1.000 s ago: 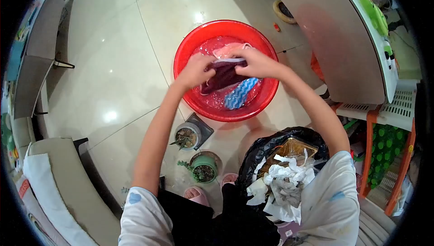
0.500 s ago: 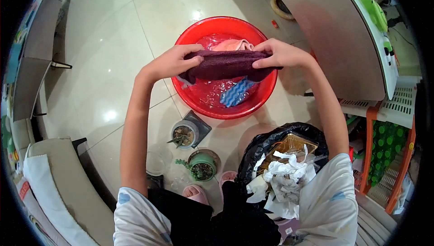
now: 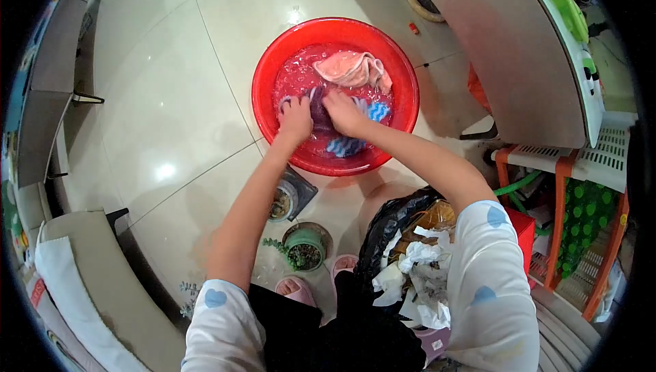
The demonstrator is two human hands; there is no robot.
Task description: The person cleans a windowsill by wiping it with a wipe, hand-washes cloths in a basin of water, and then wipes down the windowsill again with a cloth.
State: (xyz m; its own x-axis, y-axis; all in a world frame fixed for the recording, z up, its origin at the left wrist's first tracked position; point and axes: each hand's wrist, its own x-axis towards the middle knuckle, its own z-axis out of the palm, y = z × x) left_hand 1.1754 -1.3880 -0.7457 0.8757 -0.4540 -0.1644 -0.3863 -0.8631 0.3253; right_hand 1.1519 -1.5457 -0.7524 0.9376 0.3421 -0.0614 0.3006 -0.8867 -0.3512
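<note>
inside the red basin, left of its middle, the dark purple cloth sat bunched down at the water, both hands on it. left hand was curled over the cloth's left part, fingers bent well in, tips out of sight. right hand was mostly closed too, fingers gripping the cloth from the side nearer the basin's middle; some blur, so couldn't tell the hold underneath. hands sat close together with cloth between, probably to keep it compact. keeping it below the basin's rim likely kept drips inside. pink cloth lay in the basin's far right part, just beyond the right hand, not held, probably left there to free up room. blue wavy cloth was in the basin's near right part, partly covered by the right forearm; looked loose. basin stood on the floor, slippers and green pot on its near side, presumably so the arms could reach down into it. vs half a second ago: purple cloth had been stretched wide above the basin, hands out near its sides; now crumpled inside it, hands drawn in. pink cloth showed much more, blue one was split by the arm.
</note>
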